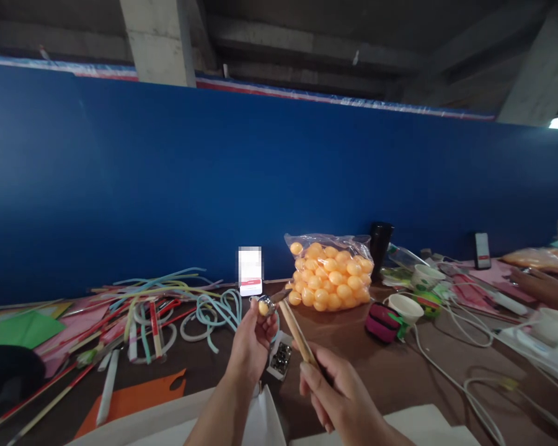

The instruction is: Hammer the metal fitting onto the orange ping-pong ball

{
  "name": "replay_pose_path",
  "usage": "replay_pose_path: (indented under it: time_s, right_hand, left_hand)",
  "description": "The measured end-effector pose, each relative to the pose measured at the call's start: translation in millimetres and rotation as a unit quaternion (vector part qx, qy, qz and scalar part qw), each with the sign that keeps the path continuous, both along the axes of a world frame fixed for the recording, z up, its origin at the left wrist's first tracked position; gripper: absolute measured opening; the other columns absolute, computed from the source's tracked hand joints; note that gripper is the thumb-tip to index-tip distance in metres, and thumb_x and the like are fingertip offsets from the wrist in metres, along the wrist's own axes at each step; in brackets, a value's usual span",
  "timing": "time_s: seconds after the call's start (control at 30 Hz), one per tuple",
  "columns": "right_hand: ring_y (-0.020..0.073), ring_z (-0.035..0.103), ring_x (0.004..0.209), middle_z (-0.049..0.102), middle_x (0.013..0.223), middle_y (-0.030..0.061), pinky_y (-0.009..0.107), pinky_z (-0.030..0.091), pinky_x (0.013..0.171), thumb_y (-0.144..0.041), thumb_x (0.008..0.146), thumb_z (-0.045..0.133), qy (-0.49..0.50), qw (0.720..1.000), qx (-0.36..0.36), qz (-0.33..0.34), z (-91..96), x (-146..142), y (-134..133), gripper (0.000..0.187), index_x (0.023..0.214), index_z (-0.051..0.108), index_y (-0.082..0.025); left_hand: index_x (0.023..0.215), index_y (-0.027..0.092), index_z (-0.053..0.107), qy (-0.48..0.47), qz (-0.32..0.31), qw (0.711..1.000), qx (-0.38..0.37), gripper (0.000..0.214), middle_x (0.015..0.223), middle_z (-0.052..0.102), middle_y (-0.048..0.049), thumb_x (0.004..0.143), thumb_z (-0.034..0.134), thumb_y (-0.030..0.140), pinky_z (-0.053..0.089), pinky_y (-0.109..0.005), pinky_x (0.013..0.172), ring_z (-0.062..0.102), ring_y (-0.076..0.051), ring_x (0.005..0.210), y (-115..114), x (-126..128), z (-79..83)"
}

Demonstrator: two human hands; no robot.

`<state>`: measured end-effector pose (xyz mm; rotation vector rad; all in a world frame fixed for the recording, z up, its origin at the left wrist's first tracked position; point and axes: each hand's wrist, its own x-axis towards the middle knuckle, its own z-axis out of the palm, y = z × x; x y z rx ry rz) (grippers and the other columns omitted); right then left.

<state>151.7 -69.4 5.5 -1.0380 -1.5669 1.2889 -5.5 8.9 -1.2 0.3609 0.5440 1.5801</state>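
Observation:
My left hand [255, 334] is raised over the table, its fingers closed around a small shiny silver round piece [266, 305] with a yellowish patch. I cannot make out its exact kind. In my right hand [332, 384] a flat wooden stick [295, 329] is gripped near its lower end, its upper end pointing toward my left hand. Below and between the hands lies a small open box [279, 371] of dark shiny pieces, too small to name. A clear plastic bag of orange balls [332, 275] stands just behind.
A phone [250, 271] leans against the blue partition [242, 167]. Pale tubes [218, 310], red-and-white sticks and an orange sheet [134, 396] clutter the left. To the right are a magenta pouch [382, 322], paper cups [405, 308], white cables and another person's hand [537, 284].

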Motion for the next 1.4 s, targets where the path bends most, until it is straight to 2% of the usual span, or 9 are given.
replay_pose_path:
  time_s: [0.13,0.33,0.73,0.93,1.13,1.23,1.4]
  right_hand:
    - [0.0024,0.041,0.037,0.057,0.07,-0.0022,0.013,0.028,0.033,-0.055,0.093,0.048,-0.017,1.0,-0.001,0.026,-0.6,0.0,0.3,0.044,0.113,0.055,-0.016]
    - [0.0021,0.038,0.035,0.056,0.069,-0.0032,0.014,0.028,0.033,-0.056,0.091,0.05,0.026,0.999,0.008,-0.023,2.6,-1.8,-2.2,0.046,0.113,0.055,-0.017]
    - [0.0021,0.039,0.036,0.055,0.068,-0.0027,0.014,0.027,0.034,-0.057,0.091,0.049,-0.001,1.0,0.007,-0.002,4.4,-2.8,-4.3,0.042,0.093,0.056,-0.016]
    - [0.0027,0.041,0.036,0.056,0.07,-0.0024,0.014,0.027,0.033,-0.055,0.093,0.047,-0.028,0.999,0.012,0.022,-0.4,-1.8,0.3,0.041,0.106,0.053,-0.016]
    - [0.0031,0.039,0.036,0.056,0.068,-0.0023,0.015,0.027,0.034,-0.057,0.091,0.049,-0.013,1.0,0.004,-0.003,2.6,-3.0,-0.7,0.042,0.1,0.057,-0.016]
    - [0.0037,0.04,0.036,0.057,0.069,-0.002,0.015,0.027,0.033,-0.056,0.091,0.049,-0.022,1.0,0.002,0.012,2.7,-3.4,-0.6,0.042,0.105,0.056,-0.017]
    - [0.0026,0.04,0.036,0.056,0.07,-0.0019,0.014,0.027,0.034,-0.056,0.092,0.048,-0.016,1.0,0.001,0.003,2.2,-2.9,-0.4,0.042,0.1,0.057,-0.016]
  left_hand:
    - [0.085,0.01,0.065,-0.011,0.001,1.0,-0.017,0.017,0.07,0.069,-0.0065,0.088,0.059,0.026,0.054,-0.019,0.052,0.065,-0.011,0.057,-0.5,-0.3,1.1]
    - [0.08,0.009,0.065,-0.05,-0.002,0.998,-0.032,0.018,0.066,0.069,-0.0068,0.09,0.056,0.021,0.055,-0.019,0.051,0.065,-0.011,0.053,-0.9,-1.1,6.0]
    - [0.077,0.009,0.065,-0.069,0.02,0.997,-0.041,0.017,0.063,0.069,-0.0051,0.09,0.054,0.015,0.055,-0.018,0.049,0.066,-0.012,0.051,-0.4,-1.9,4.8]
    - [0.083,0.01,0.066,-0.064,0.012,0.997,-0.028,0.016,0.069,0.07,-0.0058,0.09,0.054,0.017,0.056,-0.018,0.052,0.065,-0.01,0.054,0.5,-0.9,4.1]
    - [0.101,0.014,0.067,-0.052,0.013,0.999,0.009,0.017,0.075,0.07,-0.0041,0.088,0.056,0.014,0.056,-0.017,0.055,0.065,-0.009,0.056,-0.1,-0.7,2.3]
    - [0.098,0.013,0.067,-0.051,0.015,0.999,0.001,0.015,0.074,0.07,-0.0043,0.088,0.058,0.016,0.056,-0.017,0.054,0.064,-0.009,0.055,0.8,-0.9,1.5]
    - [0.091,0.012,0.066,-0.044,0.013,0.999,-0.011,0.011,0.073,0.069,-0.0045,0.088,0.058,0.018,0.055,-0.017,0.054,0.064,-0.009,0.055,1.0,-0.3,2.5]
